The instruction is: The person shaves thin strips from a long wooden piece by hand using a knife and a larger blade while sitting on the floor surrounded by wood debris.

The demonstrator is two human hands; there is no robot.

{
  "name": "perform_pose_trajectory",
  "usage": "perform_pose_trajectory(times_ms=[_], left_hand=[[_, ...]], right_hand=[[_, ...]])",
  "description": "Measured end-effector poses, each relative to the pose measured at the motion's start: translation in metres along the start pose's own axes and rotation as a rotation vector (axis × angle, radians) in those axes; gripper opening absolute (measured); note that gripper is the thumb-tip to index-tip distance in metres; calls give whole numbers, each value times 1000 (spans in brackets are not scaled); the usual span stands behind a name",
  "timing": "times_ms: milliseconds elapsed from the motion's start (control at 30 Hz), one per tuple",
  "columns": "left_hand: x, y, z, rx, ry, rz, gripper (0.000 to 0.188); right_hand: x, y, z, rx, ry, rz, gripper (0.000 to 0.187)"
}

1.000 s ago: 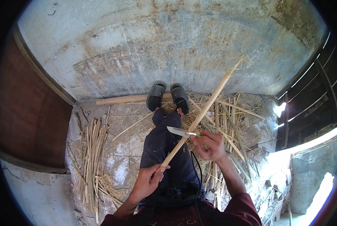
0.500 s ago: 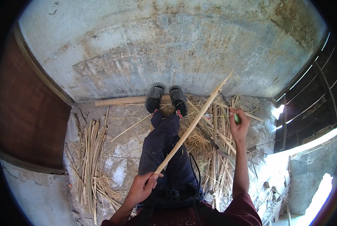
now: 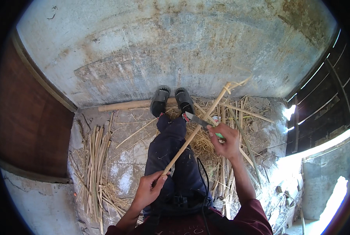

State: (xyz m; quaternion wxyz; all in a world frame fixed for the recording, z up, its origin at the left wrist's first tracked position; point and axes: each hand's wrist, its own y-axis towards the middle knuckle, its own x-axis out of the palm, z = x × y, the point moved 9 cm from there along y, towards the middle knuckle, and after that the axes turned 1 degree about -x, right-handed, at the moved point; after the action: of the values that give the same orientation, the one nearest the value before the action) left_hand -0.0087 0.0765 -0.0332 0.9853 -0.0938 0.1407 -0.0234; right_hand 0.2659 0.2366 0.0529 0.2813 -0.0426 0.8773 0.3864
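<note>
My left hand (image 3: 148, 188) grips the near end of a long pale bamboo stick (image 3: 196, 127) that slants up and to the right over my legs, its far tip frayed. My right hand (image 3: 224, 139) holds a knife (image 3: 197, 120) with a green handle, the blade pointing left and lying against the stick about halfway along. My legs in dark trousers stretch forward, the black shoes (image 3: 172, 100) resting near the wall.
A concrete wall (image 3: 175, 43) rises ahead. A thick bamboo pole (image 3: 124, 105) lies along its base. A bundle of split strips (image 3: 93, 164) lies on the left, shavings and loose strips (image 3: 237, 117) on the right. Brown panel on the left, slatted wall on the right.
My right hand, stretched out to the right half a second ago, has come back with the knife to the stick. The stick's tip now shows a frayed curl.
</note>
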Motion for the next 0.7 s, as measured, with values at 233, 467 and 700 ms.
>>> perform_pose_trajectory(times_ms=[233, 467, 700], left_hand=[[-1, -5, 13, 62, 36, -27, 25], [0, -8, 11, 36, 46, -51, 26], [0, -14, 0, 12, 18, -42, 26]], right_hand=[[-9, 8, 15, -27, 44, 14, 19], [-27, 8, 46, -14, -3, 105, 16], [-39, 11, 75, -33, -33, 197, 8]])
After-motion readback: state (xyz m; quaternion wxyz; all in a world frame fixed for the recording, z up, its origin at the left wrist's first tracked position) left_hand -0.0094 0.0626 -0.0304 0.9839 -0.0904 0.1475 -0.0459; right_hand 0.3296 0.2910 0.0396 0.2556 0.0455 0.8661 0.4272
